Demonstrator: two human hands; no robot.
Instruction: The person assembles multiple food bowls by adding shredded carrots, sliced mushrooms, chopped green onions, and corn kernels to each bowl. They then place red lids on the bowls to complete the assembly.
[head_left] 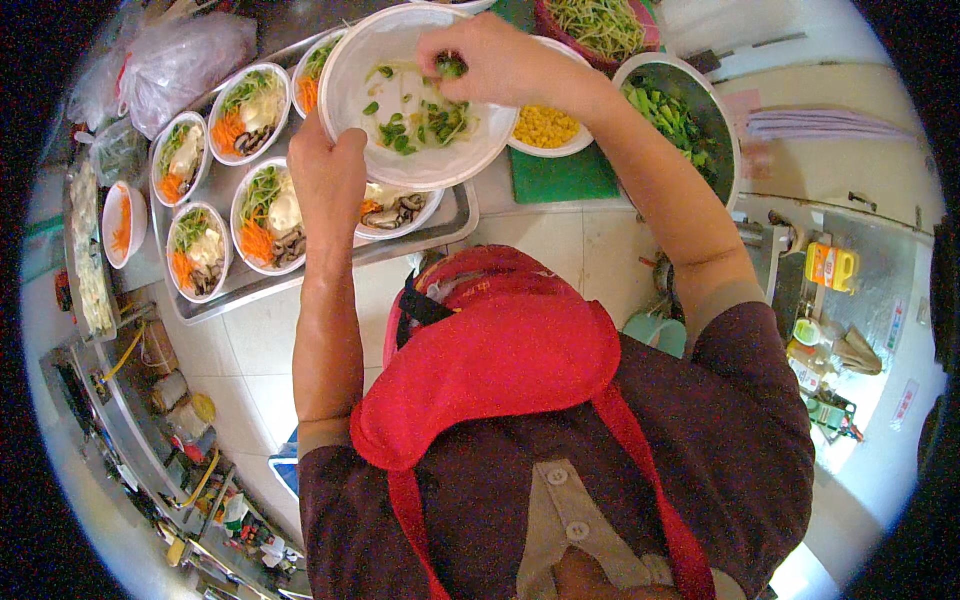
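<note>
My left hand grips the lower left rim of a big white bowl, tilted above a metal tray. Loose green leafy sprouts lie scattered on the bowl's bottom. Reaching over the far side, my right hand is closed around a small bunch of green sprouts inside the bowl. Under and beside it, several white bowls hold green shreds, orange carrot shreds, sliced mushrooms and something pale. The big bowl partly hides the bowls behind it.
Yellow corn sits in a white bowl by a green board. To the right stands a metal basin of leafy greens; a red basket of sprouts is behind. Plastic bags and a carrot bowl lie left.
</note>
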